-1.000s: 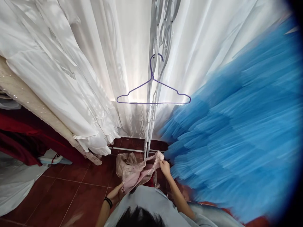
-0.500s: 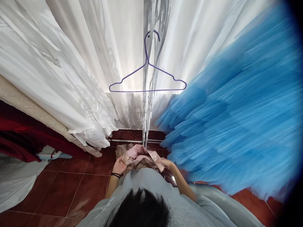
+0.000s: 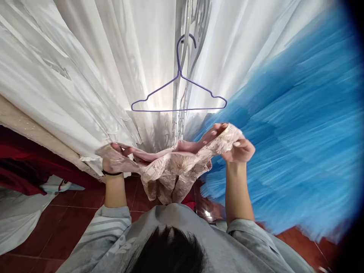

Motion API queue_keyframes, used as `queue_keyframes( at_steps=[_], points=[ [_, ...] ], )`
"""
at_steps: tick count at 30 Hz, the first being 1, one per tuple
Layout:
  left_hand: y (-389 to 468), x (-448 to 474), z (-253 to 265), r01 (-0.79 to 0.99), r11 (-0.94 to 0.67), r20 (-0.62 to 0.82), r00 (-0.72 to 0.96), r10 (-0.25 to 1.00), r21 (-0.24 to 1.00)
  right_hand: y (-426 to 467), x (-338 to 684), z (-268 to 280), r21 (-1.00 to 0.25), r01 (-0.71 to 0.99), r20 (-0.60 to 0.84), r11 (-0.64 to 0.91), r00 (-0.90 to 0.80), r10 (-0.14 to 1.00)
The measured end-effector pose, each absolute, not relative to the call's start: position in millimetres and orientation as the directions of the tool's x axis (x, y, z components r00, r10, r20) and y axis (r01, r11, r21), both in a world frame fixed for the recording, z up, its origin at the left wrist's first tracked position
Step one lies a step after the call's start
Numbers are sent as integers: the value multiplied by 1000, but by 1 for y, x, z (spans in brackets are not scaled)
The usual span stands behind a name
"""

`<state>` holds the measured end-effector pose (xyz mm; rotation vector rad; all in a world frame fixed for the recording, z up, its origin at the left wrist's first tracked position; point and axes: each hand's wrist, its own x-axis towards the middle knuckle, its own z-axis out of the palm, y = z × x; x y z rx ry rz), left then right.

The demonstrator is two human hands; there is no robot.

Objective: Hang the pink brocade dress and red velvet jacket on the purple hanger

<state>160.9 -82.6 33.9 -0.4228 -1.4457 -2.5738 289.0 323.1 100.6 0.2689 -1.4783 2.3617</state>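
Note:
A pink dress [image 3: 182,163] with shiny floral patterning is stretched out between my two hands, its neckline spread and its lower part hanging in folds. My left hand [image 3: 113,157], with a dark band at the wrist, is closed round one shoulder, some fingers inside the cloth. At the other shoulder my right hand [image 3: 239,149] grips the fabric, fingertips showing over the inner side. Above the dress hangs a purple hanger [image 3: 179,91], hooked on a white metal frame [image 3: 186,45] and holding no garment. Neither hand touches it.
White drapes or gowns [image 3: 93,76] hang at the left and behind the frame. A ruffled blue tulle dress [image 3: 284,132] fills the right side. Dark red cloth [image 3: 19,163] and pale fabric [image 3: 22,216] lie at the left, above red floor tiles [image 3: 74,223].
Both hands have risen and moved apart, carrying the pink dress up from near my body. It was bunched low and is now spread wide below the hanger.

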Motion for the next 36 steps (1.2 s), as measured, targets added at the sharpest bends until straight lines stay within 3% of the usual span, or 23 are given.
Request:
queue_keyframes(
  at_steps=[3, 5, 8, 10, 12, 14, 16, 21, 26, 31, 36],
  points=[
    [-65, 166, 21, 314, -425, 335, -942, -27, 849, 318, 298, 86, -925, -222, 230, -307, -973, 10],
    [-54, 153, 16, 377, -355, 354, -926, -131, 855, 319, 296, 75, -983, -106, 124, -150, -986, -116],
    [-49, 115, 18, 483, -349, 377, -866, -330, 803, 313, 279, 69, -980, -154, 126, 123, -970, -209],
    [-51, 85, 27, 516, -380, 390, -847, -361, 768, 301, 263, 66, -915, -285, 266, 284, -958, -104],
    [-53, 58, 41, 517, -407, 412, -853, -322, 753, 287, 245, 60, -852, -350, 427, 390, -895, 128],
    [-53, 34, 57, 495, -401, 425, -869, -255, 771, 272, 230, 52, -838, -358, 509, 412, -785, 354],
    [-50, 16, 71, 461, -359, 424, -888, -179, 812, 262, 221, 46, -851, -372, 519, 371, -709, 478],
    [-39, -5, 94, 445, -264, 455, -890, -25, 856, 263, 217, 43, -886, -409, 452, 216, -665, 595],
    [-20, -8, 122, 547, -55, 549, -824, 139, 835, 294, 212, 36, -868, -495, 386, 50, -607, 694],
    [7, -3, 146, 519, 24, 487, -815, 314, 854, 336, 210, 43, -842, -537, 303, -46, -542, 784],
    [25, 5, 145, 458, 112, 399, -851, 341, 882, 386, 206, 62, -914, -405, 270, -28, -657, 704]
  ],
)
